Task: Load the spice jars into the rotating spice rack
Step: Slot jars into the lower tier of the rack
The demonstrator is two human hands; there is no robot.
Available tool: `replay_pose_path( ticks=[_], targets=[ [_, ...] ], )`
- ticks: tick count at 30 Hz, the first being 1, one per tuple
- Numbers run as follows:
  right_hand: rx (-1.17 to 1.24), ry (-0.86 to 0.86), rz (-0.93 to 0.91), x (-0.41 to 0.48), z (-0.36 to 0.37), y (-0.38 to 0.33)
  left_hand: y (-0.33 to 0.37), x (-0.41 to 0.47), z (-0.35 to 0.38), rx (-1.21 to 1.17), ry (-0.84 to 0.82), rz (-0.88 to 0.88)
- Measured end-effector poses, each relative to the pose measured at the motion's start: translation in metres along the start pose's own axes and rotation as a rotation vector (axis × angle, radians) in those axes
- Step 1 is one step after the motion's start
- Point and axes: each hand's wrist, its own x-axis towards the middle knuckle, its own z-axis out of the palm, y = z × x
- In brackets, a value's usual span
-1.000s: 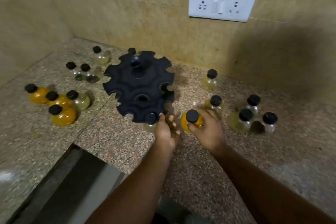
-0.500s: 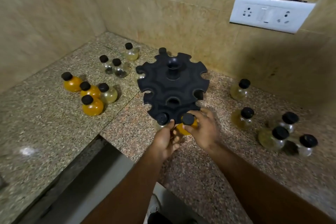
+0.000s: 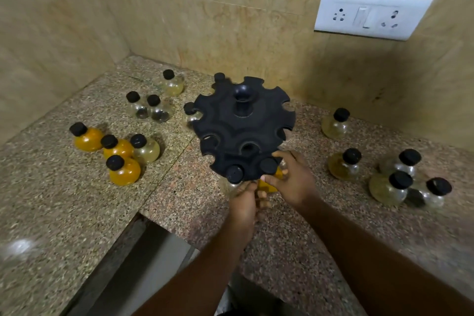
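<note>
The black rotating spice rack (image 3: 243, 128) stands on the granite counter (image 3: 77, 200) near the back wall. My right hand (image 3: 292, 179) is shut on an orange-filled spice jar (image 3: 269, 182) whose black cap sits in a slot at the rack's near edge. My left hand (image 3: 245, 200) is under the near rim beside a second jar (image 3: 234, 174) sitting in the neighbouring slot; what it grips is hidden. Another jar (image 3: 191, 113) hangs at the rack's left side. Several loose jars (image 3: 120, 156) stand on the left, several more jars (image 3: 392, 182) on the right.
A white socket plate (image 3: 369, 16) is on the back wall at the upper right. The tiled side wall (image 3: 51, 33) closes the corner on the left. The counter has a cut-out edge (image 3: 143, 218) in front, left of my arms.
My right hand has carried the orange jar left from the counter into a slot at the rack's near edge. My left hand stayed under the rim. The camera has swung to the left.
</note>
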Motion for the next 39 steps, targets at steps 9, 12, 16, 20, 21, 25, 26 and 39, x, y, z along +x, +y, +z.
replay_pose_path(
  ticks=[9,12,16,20,21,25,26,39],
  targets=[
    [-0.008,0.225,0.204,-0.036,-0.040,0.057,-0.070,0.018,0.049,0.740,-0.049,0.551],
    [0.032,0.345,0.326,-0.043,-0.055,0.074,-0.068,0.033,0.069,1.159,-0.254,0.675],
    [0.051,0.401,0.365,-0.030,-0.075,0.088,-0.064,0.056,0.105,1.714,-0.419,0.667],
    [0.150,0.380,0.375,-0.004,-0.086,0.102,-0.062,0.081,0.135,1.973,-0.452,0.534],
    [0.157,0.362,0.364,0.003,-0.088,0.107,-0.061,0.085,0.140,2.012,-0.443,0.490],
    [0.127,0.316,0.318,0.019,-0.089,0.122,-0.054,0.085,0.148,2.051,-0.404,0.407],
    [0.120,0.312,0.305,0.020,-0.089,0.123,-0.053,0.084,0.149,2.044,-0.403,0.393],
    [0.086,0.128,0.084,0.016,-0.085,0.093,-0.040,0.037,0.132,-0.127,0.182,0.143]
  ],
)
